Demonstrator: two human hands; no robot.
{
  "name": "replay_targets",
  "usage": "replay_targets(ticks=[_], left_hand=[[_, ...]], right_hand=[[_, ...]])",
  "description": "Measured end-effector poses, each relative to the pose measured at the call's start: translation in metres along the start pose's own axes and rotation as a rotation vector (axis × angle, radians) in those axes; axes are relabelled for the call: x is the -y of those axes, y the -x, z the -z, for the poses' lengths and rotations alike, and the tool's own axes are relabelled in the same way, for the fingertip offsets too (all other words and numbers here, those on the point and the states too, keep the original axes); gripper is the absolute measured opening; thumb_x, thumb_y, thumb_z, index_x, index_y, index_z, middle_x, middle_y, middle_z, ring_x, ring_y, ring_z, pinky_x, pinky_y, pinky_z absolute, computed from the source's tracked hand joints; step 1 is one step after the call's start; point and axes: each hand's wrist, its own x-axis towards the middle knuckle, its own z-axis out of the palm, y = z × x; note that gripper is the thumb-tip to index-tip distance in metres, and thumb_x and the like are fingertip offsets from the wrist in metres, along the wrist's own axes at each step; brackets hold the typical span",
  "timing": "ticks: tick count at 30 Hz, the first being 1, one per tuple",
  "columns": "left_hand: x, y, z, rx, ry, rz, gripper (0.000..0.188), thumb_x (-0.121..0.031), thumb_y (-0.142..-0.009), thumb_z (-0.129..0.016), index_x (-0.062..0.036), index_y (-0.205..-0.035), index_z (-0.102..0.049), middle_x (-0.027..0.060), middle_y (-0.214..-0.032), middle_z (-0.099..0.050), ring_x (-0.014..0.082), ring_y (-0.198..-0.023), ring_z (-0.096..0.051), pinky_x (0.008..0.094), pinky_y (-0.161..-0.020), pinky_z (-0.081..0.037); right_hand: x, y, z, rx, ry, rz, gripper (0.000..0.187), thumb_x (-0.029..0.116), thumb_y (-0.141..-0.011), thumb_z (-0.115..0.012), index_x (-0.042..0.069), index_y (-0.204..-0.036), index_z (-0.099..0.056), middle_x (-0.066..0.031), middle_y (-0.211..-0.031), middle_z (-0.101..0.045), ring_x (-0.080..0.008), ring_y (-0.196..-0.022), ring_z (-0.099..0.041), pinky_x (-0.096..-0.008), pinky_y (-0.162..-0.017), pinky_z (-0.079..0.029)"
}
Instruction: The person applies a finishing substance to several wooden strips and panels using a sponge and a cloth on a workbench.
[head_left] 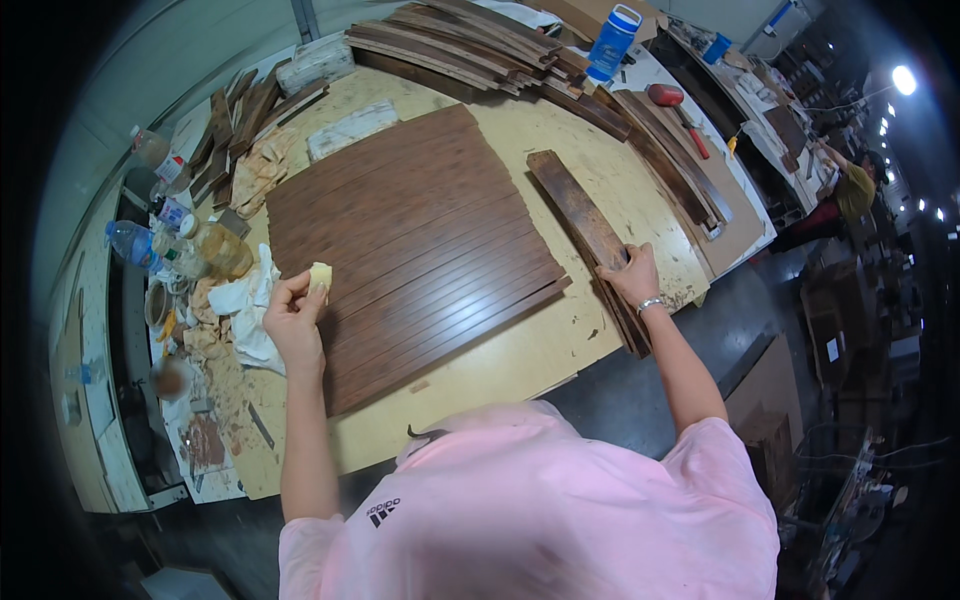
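Head view: the left hand [293,312] pinches a pale pad [319,277] in closed fingers at the left edge of the dark slat panel [420,250] lying flat on the desk [540,350] — seemingly poised to rub it. The right hand [632,275] clasps the near end of a loose plank [585,225] beside the panel — apparently steadying it.

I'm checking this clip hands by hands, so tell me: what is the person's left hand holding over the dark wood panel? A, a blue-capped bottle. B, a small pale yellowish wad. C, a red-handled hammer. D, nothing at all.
B: the left hand pinches a small pale yellowish wad at the left edge of the dark slatted wood panel, while the right hand rests on a separate stack of dark planks.
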Motion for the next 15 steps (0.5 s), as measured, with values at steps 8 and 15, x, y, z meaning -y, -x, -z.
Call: replay_targets(ticks=[8,15], left_hand=[[0.004,0.017,0.009,0.011,-0.028,0.032,0.02,0.009,-0.08,-0.066,0.0045,-0.1,-0.065,0.0006,-0.086,-0.057,0.0052,-0.07,-0.052,0.0187,-0.064,-0.043],[0.003,0.03,0.016,-0.009,0.012,0.076,0.022,0.011,-0.081,-0.064,0.0054,-0.102,-0.064,0.0021,-0.089,-0.058,0.0068,-0.073,-0.055,0.0185,-0.068,-0.046]], right_hand=[[0.073,0.06,-0.025,-0.247,-0.227,0.535,0.029,0.012,-0.066,-0.072,0.003,-0.092,-0.061,-0.0174,-0.099,-0.057,-0.0351,-0.095,-0.055,-0.043,-0.082,-0.047],[0.121,0.131,-0.071,-0.117,-0.286,0.962,0.04,0.013,-0.066,-0.074,0.004,-0.1,-0.054,-0.0107,-0.092,-0.051,-0.0288,-0.087,-0.051,-0.0415,-0.076,-0.042]])
